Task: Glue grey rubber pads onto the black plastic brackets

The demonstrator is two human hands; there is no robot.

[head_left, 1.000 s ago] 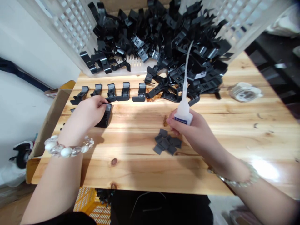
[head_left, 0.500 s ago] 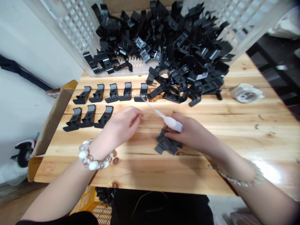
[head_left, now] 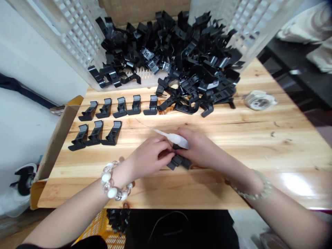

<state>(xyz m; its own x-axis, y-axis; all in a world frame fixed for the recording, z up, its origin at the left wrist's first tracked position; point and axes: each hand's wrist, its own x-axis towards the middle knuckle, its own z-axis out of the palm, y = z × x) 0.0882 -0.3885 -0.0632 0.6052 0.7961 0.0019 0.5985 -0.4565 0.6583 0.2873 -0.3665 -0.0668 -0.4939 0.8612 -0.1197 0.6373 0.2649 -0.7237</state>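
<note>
My right hand (head_left: 201, 148) is closed round a white glue bottle (head_left: 176, 139) whose long thin nozzle points left over the wooden table (head_left: 259, 138). My left hand (head_left: 149, 157) sits just left of it, fingers curled onto a small pile of dark grey pads (head_left: 178, 161) lying under both hands. Two rows of black plastic clips stand on the left: five in the back row (head_left: 121, 106) and three in the front row (head_left: 95, 134).
A white slatted crate (head_left: 77, 45) lies tipped at the back, spilling a large heap of black clips (head_left: 181, 62) onto the table. A roll of clear tape (head_left: 259, 100) lies at the right. A cardboard box (head_left: 59, 128) stands off the left edge.
My left hand left the third front-row clip and moved right to the grey pads. My right hand tipped the glue bottle from upright to lying, nozzle pointing left.
</note>
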